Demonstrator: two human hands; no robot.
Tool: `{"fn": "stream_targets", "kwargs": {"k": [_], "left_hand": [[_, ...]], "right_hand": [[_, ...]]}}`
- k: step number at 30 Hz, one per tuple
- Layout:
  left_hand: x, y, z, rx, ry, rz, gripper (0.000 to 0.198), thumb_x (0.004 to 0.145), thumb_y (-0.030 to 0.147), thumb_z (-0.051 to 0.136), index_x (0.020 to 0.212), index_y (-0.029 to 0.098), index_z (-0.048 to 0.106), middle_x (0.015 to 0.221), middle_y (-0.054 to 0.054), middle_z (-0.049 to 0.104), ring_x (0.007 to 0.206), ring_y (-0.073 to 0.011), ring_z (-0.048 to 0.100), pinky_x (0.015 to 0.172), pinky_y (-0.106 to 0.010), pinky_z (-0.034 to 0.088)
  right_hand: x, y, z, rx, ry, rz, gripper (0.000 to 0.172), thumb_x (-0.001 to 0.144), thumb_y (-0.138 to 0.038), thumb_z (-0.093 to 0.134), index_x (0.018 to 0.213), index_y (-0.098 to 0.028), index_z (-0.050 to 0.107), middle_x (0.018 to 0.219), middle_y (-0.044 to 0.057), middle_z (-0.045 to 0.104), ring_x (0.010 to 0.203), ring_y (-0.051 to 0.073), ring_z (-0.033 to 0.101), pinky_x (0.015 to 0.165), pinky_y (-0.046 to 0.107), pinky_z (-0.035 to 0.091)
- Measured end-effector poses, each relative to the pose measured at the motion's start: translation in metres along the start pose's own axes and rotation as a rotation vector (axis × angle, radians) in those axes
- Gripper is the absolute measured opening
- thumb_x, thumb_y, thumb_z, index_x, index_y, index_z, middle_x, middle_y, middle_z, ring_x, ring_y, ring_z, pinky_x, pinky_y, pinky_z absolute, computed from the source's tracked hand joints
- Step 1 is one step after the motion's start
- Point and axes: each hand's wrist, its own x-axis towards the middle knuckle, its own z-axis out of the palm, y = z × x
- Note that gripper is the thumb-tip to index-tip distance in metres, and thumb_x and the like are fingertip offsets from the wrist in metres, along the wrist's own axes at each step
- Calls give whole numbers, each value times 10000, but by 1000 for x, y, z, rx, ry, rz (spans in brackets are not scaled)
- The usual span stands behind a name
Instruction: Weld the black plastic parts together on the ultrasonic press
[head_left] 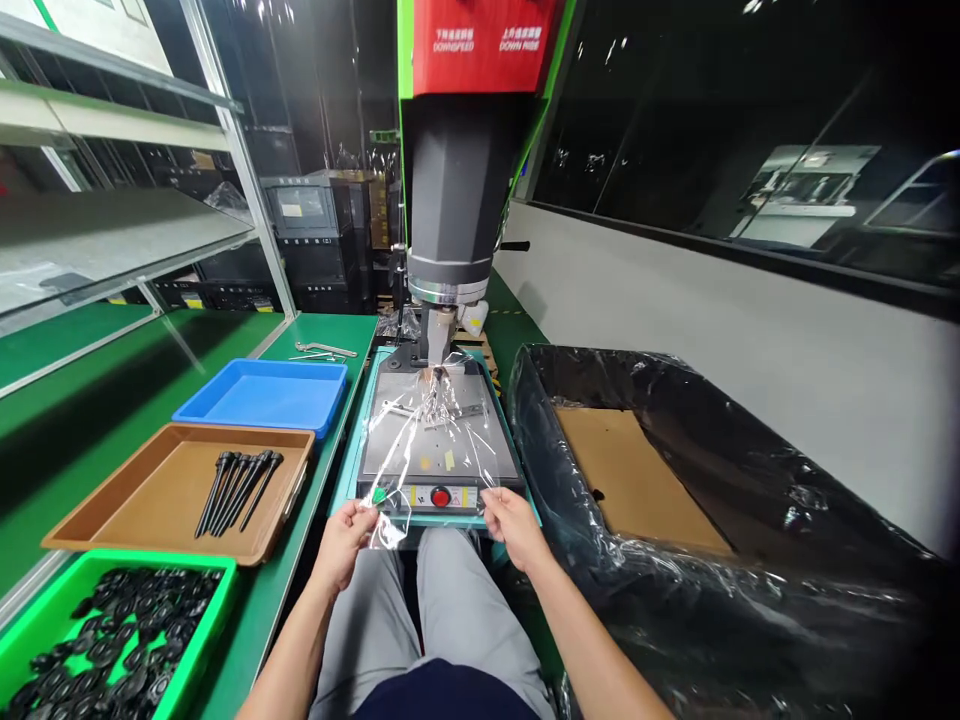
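Note:
A clear plastic sheet (397, 470) stretches between my two hands, over the grey base plate of a press machine (457, 185). Its far part looks gathered under the machine's tip. My left hand (346, 540) pinches the sheet's near left corner, beside a green button (379, 495). On the other side my right hand (514, 525) pinches the near right edge, by the front panel's right end. Between the hands, a red button (440, 497) shows on the panel. Glare on the sheet hides how it is fixed at the far end.
To the left are a blue tray (262, 395), a brown tray (150, 480) with several black rods (236, 490), and a green tray (225, 600) of small black parts. Wrenches (322, 350) lie behind. At right stands a large box lined with black plastic (675, 590), cardboard (637, 480) inside.

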Motion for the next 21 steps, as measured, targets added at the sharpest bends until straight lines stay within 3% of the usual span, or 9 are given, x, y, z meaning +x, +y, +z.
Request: {"fn": "stream_targets", "kwargs": {"k": [4, 7, 17, 19, 21], "left_hand": [[-33, -33, -6, -127, -115, -178, 388, 668, 520, 736, 738, 170, 587, 623, -10, 634, 503, -115, 545, 506, -240, 420], [-50, -49, -10, -168, -131, -282, 359, 667, 492, 748, 757, 181, 592, 662, -12, 661, 604, -150, 616, 545, -242, 444], [-73, -86, -15, -76, -155, -442, 395, 660, 522, 752, 781, 179, 595, 795, -69, 726, 767, -195, 690, 600, -250, 483], [-74, -93, -13, -62, -144, -449, 402, 664, 533, 741, 789, 181, 592, 805, -75, 728, 764, -201, 692, 601, -261, 487], [-73, -102, -12, -34, -136, -450, 408, 675, 552, 717, 789, 185, 579, 818, -81, 726, 771, -212, 692, 606, -275, 490]], "right_hand": [[-32, 38, -10, -30, 6, 81, 455, 693, -604, 703, 748, -179, 553, 532, -38, 518, 421, 73, 397, 367, 177, 213], [-50, 60, -17, -51, 37, 125, 436, 707, -595, 694, 744, -180, 563, 548, -26, 537, 439, 81, 422, 382, 182, 223], [-76, 116, -30, -217, 87, 227, 373, 742, -562, 609, 779, -191, 597, 601, 14, 600, 477, 142, 511, 403, 225, 293], [-71, 123, -38, -346, 160, 162, 408, 722, -557, 601, 885, -184, 621, 701, 56, 653, 565, 192, 588, 470, 278, 409], [-59, 119, -46, -511, 290, 13, 484, 706, -543, 598, 999, -159, 626, 859, 116, 682, 688, 237, 640, 627, 367, 503]]}}
